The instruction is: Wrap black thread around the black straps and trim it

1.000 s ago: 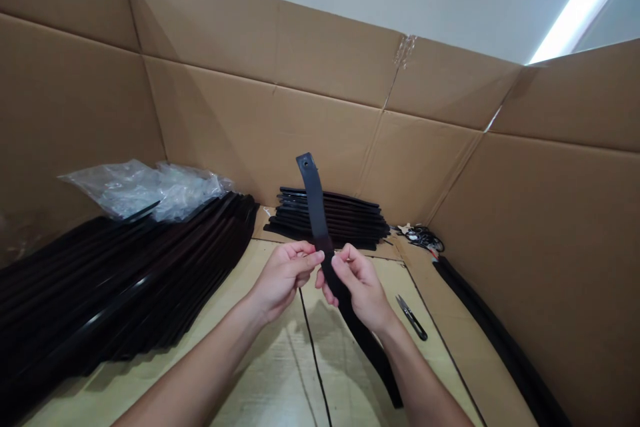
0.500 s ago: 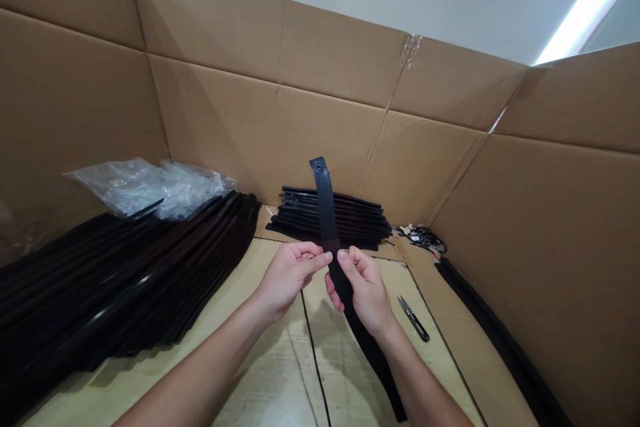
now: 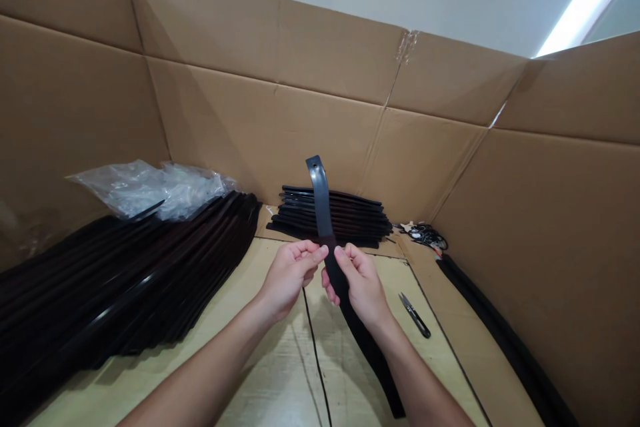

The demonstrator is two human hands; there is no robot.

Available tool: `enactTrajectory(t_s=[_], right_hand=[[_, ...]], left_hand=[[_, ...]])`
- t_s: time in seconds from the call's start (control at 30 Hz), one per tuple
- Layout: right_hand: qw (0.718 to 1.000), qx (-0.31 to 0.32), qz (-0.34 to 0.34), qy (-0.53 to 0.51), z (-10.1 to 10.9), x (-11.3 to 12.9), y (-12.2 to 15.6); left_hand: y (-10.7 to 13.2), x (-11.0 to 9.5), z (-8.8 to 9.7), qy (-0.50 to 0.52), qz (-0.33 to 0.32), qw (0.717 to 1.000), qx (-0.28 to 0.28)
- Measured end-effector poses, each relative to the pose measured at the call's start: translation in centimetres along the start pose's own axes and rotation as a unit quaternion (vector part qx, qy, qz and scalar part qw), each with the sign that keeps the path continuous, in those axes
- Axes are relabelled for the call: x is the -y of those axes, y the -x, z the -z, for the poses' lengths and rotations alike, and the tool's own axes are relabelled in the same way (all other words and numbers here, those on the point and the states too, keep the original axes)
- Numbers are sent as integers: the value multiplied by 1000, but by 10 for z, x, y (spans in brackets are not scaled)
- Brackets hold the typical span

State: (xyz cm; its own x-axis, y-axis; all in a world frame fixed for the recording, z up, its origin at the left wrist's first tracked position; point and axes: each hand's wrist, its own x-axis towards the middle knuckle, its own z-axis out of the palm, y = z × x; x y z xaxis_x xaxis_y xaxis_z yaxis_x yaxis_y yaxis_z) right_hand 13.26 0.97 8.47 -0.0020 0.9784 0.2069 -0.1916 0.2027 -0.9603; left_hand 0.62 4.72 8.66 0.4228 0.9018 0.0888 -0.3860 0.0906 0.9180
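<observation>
A long black strap (image 3: 323, 208) stands up from between my hands, its hole-punched end bent a little to the left. Its lower part hangs down past my right wrist. My left hand (image 3: 296, 273) pinches the strap's left edge with thumb and forefinger. On the right edge, my right hand (image 3: 357, 280) grips the same strap, thumb in front and fingers curled behind. A darker band crosses the strap just above my thumbs. To the right of my right hand, black thread snips (image 3: 415, 315) lie on the table (image 3: 265, 347).
A big pile of black straps (image 3: 135, 280) covers the left side, with clear plastic bags (image 3: 150, 183) on top. A smaller strap stack (image 3: 355, 213) lies at the back. Tangled cords (image 3: 425, 235) and a long black strip (image 3: 493, 327) lie at right. Cardboard walls (image 3: 240, 127) enclose the table.
The strap's upper end has tipped slightly to the left and curves more. Both hands have shifted a little up and left, keeping their hold.
</observation>
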Motion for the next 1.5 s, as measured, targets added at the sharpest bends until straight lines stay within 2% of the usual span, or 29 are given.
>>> enactTrajectory(t_s=[0.13, 0.3, 0.43, 0.53, 0.67, 0.73, 0.83, 1.0, 1.13, 1.33, 1.5], right_hand=[[999, 30, 5, -34, 4, -1, -4], [999, 19, 47, -9, 9, -8, -8], [1000, 2, 9, -10, 8, -9, -9], [999, 26, -25, 18, 5, -5, -6], [997, 42, -41, 46, -1, 0, 3], [997, 56, -38, 42, -5, 0, 8], [996, 72, -38, 22, -10, -3, 18], [995, 47, -85, -21, -13, -12, 33], [994, 41, -94, -25, -13, -19, 43], [990, 103, -93, -16, -13, -16, 62], [985, 146, -94, -14, -16, -11, 71]], left_hand=[[-6, 3, 6, -19, -16, 1000, -8], [-16, 7, 17, -18, -40, 998, -45], [-18, 12, 20, -11, -42, 999, -26], [-17, 14, 21, 7, -39, 999, 7], [-10, 17, 24, 32, -28, 996, 78], [-4, 18, 26, 33, -28, 995, 94], [8, 19, 27, 36, -36, 995, 91], [26, 24, 26, 42, -43, 995, 77], [35, 34, 28, 52, -46, 995, 78], [43, 38, 41, 70, -38, 991, 106], [46, 39, 49, 66, -18, 993, 97]])
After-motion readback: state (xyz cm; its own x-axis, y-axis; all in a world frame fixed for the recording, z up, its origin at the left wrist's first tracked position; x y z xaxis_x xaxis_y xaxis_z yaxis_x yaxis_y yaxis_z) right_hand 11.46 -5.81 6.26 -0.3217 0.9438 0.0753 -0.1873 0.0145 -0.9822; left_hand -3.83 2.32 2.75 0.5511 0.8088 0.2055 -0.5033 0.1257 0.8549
